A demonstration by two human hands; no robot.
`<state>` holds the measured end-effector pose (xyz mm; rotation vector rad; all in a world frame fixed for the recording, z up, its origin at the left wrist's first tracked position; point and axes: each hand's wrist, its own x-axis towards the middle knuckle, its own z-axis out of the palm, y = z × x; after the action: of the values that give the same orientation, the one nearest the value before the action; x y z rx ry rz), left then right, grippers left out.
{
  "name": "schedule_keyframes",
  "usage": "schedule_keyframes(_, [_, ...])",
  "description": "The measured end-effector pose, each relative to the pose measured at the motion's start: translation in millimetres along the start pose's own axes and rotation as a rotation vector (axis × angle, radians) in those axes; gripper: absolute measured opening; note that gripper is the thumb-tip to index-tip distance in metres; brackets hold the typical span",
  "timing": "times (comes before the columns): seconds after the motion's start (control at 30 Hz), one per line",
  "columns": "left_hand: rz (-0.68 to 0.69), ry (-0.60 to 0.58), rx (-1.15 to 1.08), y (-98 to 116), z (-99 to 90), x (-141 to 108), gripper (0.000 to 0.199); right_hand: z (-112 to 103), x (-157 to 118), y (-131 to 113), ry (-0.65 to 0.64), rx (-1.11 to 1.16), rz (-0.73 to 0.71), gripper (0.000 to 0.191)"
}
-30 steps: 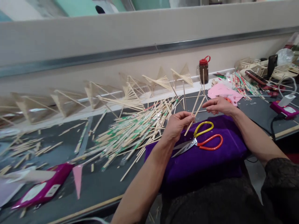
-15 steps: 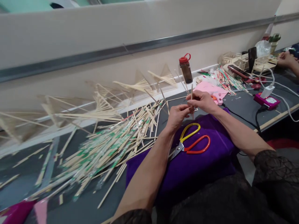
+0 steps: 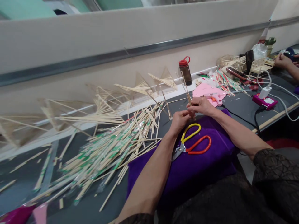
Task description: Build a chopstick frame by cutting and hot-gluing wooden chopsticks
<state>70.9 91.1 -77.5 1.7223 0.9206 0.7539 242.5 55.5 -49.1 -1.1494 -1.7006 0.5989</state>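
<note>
My left hand [image 3: 181, 120] and my right hand [image 3: 200, 105] meet above the far edge of a purple cloth [image 3: 205, 168]. Thin wooden sticks [image 3: 188, 97] rise upright between them, and the fingers of both hands are pinched round their lower part. How many sticks there are is hard to tell. Scissors with one yellow and one red handle [image 3: 198, 145] lie on the cloth just below the hands. To the left, a large pile of wooden sticks [image 3: 112, 146], some in green-marked plastic wrapping, covers the dark table.
Stick models [image 3: 102, 109] stand along the wall. Behind my hands are a brown bottle with a red cap [image 3: 185, 73], pink sheets [image 3: 203, 90] and a glue gun [image 3: 216, 100]. A purple power box [image 3: 263, 101] with cables sits right. Another person's hand [image 3: 282, 60] shows far right.
Both hands have moved slightly lower in the view. The sticks between them now lean left at the top, where one stood nearly vertical before. The camera view has shifted a little.
</note>
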Motion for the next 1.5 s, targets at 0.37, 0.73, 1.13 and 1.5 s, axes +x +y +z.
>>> schedule_keyframes(0.37, [0.040, 0.000, 0.028, -2, -1.6, 0, 0.039, -2, 3, 0, -0.023, -0.064, -0.012, 0.011])
schedule_keyframes(0.73, [0.047, 0.085, -0.042, 2, 3.6, -4, 0.034, -2, 0, -1, -0.024, -0.069, -0.066, 0.017])
schedule_keyframes(1.13, [0.060, 0.173, -0.210, 20, 1.0, -15, 0.033, -23, -5, -31, 0.142, -0.117, 0.000, 0.022])
schedule_keyframes(1.5, [0.017, 0.231, -0.292, 21, -3.2, -15, 0.038, -46, -27, -44, -0.572, -0.487, 0.477, 0.021])
